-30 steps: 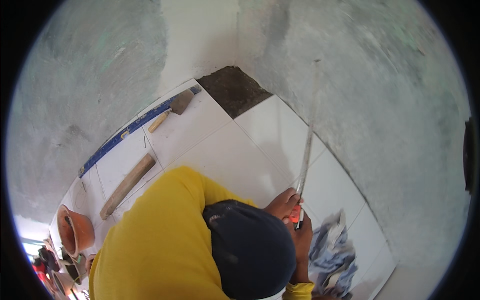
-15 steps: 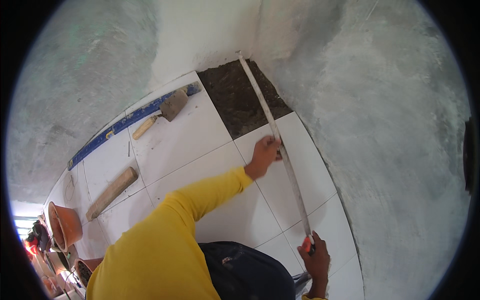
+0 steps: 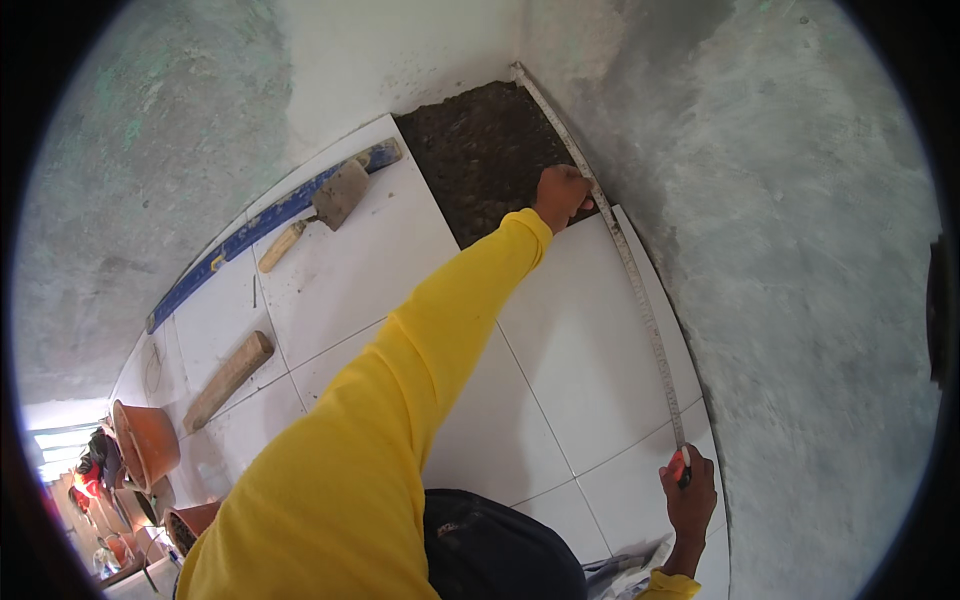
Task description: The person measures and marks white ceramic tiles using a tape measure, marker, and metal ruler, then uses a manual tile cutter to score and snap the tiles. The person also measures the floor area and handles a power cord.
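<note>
A tape measure's pale blade (image 3: 648, 315) runs from the far corner, along the right wall, toward me. My right hand (image 3: 692, 492) is closed around its red and black case (image 3: 682, 467), low on the right. At the near edge of a dark, untiled square of mortar (image 3: 480, 155), my left hand (image 3: 563, 196) is closed with its fingers at the blade; the exact grip is partly hidden. The blade's far end lies in the corner, beyond the dark square. White floor tiles (image 3: 545, 340) surround the square on its near and left sides.
Along the back wall lies a blue spirit level (image 3: 240, 238), with a trowel (image 3: 340, 195) resting partly over it. A wooden block (image 3: 230, 380) lies on the tiles to the left. Orange buckets (image 3: 147, 440) stand at the far left. Grey plastered wall (image 3: 820, 300) rises on the right.
The blade has shifted right, from across the dark square to beside the wall. My left hand has slid farther along it toward the corner; my right hand has moved right with the case.
</note>
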Action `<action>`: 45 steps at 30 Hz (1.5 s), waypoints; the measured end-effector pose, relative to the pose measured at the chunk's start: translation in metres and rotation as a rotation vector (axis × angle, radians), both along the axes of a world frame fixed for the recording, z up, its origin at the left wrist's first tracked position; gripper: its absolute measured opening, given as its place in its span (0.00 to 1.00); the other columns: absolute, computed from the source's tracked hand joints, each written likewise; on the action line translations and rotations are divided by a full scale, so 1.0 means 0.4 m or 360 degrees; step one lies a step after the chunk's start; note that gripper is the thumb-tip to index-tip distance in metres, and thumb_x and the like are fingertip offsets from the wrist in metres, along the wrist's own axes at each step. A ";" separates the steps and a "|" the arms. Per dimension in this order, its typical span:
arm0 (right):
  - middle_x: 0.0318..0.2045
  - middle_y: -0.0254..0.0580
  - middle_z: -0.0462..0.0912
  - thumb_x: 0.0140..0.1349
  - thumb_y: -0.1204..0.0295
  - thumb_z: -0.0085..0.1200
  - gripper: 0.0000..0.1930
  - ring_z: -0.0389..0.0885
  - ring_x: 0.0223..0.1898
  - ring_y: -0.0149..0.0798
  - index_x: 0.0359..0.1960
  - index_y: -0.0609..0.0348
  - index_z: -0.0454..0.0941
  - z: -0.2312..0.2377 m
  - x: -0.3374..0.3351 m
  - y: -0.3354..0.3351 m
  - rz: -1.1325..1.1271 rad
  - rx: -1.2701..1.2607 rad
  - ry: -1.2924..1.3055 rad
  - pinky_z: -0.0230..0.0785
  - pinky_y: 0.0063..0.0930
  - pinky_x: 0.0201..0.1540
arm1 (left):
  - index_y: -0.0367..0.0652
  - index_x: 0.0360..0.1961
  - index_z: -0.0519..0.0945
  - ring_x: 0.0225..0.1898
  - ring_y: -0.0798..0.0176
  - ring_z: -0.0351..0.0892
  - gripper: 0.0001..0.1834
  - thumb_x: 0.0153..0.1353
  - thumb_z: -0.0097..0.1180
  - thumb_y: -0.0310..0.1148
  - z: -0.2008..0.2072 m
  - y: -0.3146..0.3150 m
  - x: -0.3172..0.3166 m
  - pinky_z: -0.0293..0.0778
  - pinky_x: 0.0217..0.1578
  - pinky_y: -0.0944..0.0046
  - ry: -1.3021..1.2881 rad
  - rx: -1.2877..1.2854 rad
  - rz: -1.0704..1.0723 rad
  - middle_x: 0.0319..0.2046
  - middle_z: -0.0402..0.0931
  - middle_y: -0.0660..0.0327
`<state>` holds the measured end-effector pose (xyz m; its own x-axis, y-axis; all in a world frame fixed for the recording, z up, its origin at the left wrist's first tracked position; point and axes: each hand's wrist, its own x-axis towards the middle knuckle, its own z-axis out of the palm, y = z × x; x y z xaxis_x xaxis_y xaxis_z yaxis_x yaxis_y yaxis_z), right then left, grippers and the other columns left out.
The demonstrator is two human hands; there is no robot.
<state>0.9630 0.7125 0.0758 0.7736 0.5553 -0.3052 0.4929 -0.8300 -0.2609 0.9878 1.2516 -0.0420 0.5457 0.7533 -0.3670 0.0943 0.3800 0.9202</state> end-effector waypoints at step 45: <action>0.57 0.50 0.79 0.62 0.58 0.68 0.31 0.85 0.51 0.61 0.67 0.45 0.75 -0.090 0.142 0.019 -0.0056 -0.0091 -0.0250 0.81 0.54 0.50 | 0.36 0.35 0.89 0.18 0.69 0.67 0.07 0.67 0.67 0.30 -0.053 0.095 0.051 0.62 0.19 0.61 0.0230 -0.0035 -0.0181 0.23 0.81 0.59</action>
